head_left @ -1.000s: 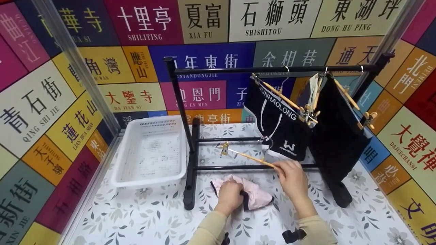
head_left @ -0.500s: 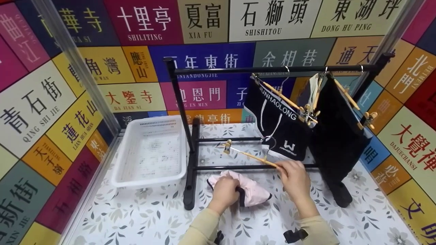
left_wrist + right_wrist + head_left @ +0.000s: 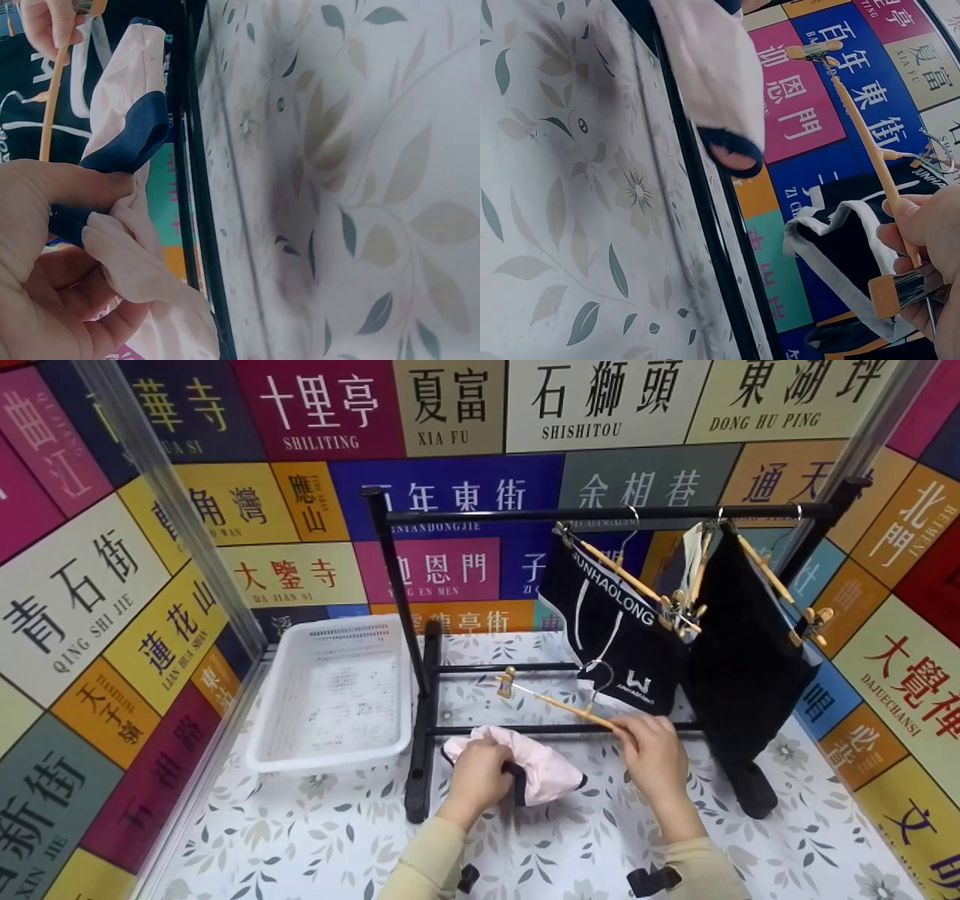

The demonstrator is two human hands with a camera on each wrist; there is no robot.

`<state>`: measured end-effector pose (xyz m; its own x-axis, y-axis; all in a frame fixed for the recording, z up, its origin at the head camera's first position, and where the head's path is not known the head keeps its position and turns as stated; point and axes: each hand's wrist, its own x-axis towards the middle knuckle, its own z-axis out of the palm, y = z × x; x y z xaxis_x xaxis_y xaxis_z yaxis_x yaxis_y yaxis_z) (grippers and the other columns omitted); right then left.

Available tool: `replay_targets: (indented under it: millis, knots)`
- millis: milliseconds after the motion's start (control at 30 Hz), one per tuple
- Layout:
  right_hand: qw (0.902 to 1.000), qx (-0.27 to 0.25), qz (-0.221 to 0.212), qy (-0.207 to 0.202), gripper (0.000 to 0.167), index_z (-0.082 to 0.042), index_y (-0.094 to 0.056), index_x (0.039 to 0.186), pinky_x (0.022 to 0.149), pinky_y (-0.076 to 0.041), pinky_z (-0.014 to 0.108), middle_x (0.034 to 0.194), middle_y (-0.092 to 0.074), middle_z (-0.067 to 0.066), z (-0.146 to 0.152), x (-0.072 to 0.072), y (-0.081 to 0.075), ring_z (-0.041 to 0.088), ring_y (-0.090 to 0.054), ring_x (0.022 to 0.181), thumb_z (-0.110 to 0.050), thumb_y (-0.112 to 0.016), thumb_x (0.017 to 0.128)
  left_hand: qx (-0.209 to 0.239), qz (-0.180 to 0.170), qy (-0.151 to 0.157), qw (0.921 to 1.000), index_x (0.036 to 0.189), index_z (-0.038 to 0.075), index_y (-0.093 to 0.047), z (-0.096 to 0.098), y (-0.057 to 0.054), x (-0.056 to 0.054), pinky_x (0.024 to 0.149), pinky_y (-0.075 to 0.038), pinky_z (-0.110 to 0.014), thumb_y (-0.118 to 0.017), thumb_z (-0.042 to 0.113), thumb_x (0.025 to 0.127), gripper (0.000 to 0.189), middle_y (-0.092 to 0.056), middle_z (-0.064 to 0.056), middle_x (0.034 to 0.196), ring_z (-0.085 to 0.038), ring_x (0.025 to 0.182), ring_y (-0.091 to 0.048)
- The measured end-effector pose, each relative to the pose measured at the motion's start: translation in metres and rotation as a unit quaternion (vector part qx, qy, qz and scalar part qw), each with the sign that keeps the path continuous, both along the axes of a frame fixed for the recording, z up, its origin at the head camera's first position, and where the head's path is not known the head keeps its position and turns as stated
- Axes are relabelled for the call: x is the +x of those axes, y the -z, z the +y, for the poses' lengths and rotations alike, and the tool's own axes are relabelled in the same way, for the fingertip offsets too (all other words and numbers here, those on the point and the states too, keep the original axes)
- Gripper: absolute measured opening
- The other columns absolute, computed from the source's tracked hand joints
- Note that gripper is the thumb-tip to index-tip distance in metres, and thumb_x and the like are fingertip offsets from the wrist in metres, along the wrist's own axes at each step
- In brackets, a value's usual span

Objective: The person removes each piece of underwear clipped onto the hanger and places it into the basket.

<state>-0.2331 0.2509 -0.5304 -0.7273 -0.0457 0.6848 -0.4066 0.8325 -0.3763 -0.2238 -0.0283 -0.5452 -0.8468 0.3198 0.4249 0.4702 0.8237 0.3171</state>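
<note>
My left hand (image 3: pixel 474 774) grips crumpled pink underpants (image 3: pixel 551 771) with dark navy trim, held up in front of the rack. In the left wrist view, thumb and fingers pinch the navy edging, and part of the pink cloth (image 3: pixel 124 97) sticks up beyond them. My right hand (image 3: pixel 654 754) holds one end of a wooden clip hanger (image 3: pixel 561 707), its bar pointing left and its wire hook up. A clip (image 3: pixel 814 51) sits at the hanger's far end, another clip (image 3: pixel 900 292) beside my right fingers. No cloth is in either clip.
A black garment rack (image 3: pixel 480 516) stands behind my hands. Black boxer briefs (image 3: pixel 600 619) and a larger black garment (image 3: pixel 750 660) hang at its right, with a pale piece (image 3: pixel 690 559) between them. A white plastic basket (image 3: pixel 256 750) stands at the left on the leaf-patterned surface.
My left hand has moved left and a little farther away with the pink underpants. My right hand and the hanger have shifted slightly right, the hook now standing more upright.
</note>
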Motion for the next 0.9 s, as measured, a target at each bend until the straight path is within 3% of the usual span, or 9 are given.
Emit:
replay_targets:
  millis: [333, 900]
  knots:
    - [1.0000, -0.005, -0.005, -0.003, 0.018, -0.011, -0.075, 0.097, 0.076, -0.048, 0.045, 0.097, -0.072, 0.008, 0.000, 0.001, 0.000, 0.033, -0.059, 0.088, -0.005, -0.079, 0.081, 0.015, -0.010, 0.002, 0.9998, 0.072, 0.013, -0.071, -0.014, -0.013, 0.000, 0.066, -0.048, -0.036, -0.076, 0.007, 0.066, 0.011, -0.059, 0.001, 0.072, -0.021, 0.067, -0.057]
    - [1.0000, -0.008, 0.000, 0.003, 0.019, -0.009, -0.075, 0.097, 0.073, -0.047, 0.045, 0.094, -0.072, 0.008, 0.002, 0.002, 0.001, 0.033, -0.057, 0.084, -0.002, -0.078, 0.080, 0.049, 0.019, 0.001, 0.9986, 0.074, 0.011, -0.071, -0.037, -0.038, -0.002, 0.067, -0.050, -0.038, -0.073, 0.003, 0.066, 0.011, -0.062, -0.001, 0.075, -0.024, 0.071, -0.060]
